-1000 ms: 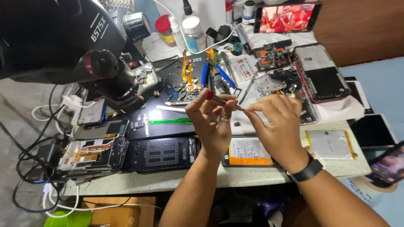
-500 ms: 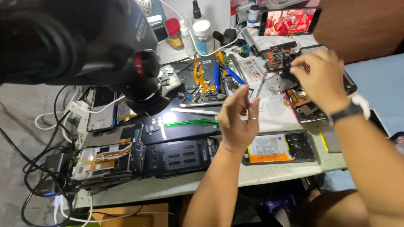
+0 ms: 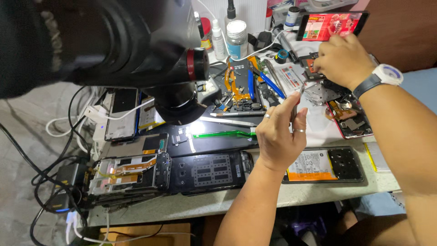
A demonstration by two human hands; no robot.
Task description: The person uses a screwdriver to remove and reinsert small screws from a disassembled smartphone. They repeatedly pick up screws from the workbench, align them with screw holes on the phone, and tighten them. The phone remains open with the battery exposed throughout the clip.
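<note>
Near edge of the tabletop: a row of opened phones, one with a battery exposed, lying flat. Just above them, the left hand is raised off the surface, fingers pinched together on tweezers, tips pointing up and away. A green toothbrush lies left of that hand. A microscope overhangs the left side. Farther back, the right hand, wearing a wristwatch, rests fingers-down on a small circuit board; whether it grips anything cannot be told. Behind it, a lit phone stands propped.
</note>
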